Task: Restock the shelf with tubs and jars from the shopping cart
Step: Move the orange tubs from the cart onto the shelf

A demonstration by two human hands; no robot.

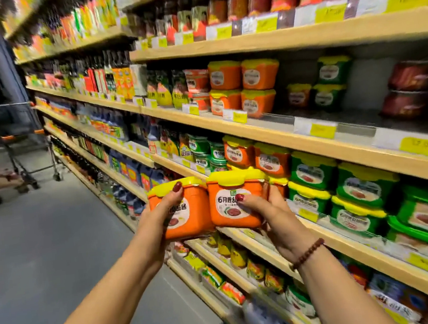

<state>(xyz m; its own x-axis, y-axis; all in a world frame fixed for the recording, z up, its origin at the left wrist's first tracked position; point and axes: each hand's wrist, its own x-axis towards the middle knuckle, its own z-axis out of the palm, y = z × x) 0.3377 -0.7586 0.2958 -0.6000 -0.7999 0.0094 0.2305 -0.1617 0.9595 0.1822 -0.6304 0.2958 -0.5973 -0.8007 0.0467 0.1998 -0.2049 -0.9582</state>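
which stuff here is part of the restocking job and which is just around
Part of the job:
- left hand holding an orange tub
- right hand holding a second orange tub
- matching orange tubs on the shelf
- shopping cart down the aisle

Just around:
- green tubs
- bottles further along
- yellow price tags
- packets on the low shelf

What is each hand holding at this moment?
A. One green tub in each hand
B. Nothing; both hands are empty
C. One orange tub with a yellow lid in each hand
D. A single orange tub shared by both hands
C: the left hand grips one orange tub and the right hand grips a second orange tub, both yellow-lidded, side by side before the shelf.
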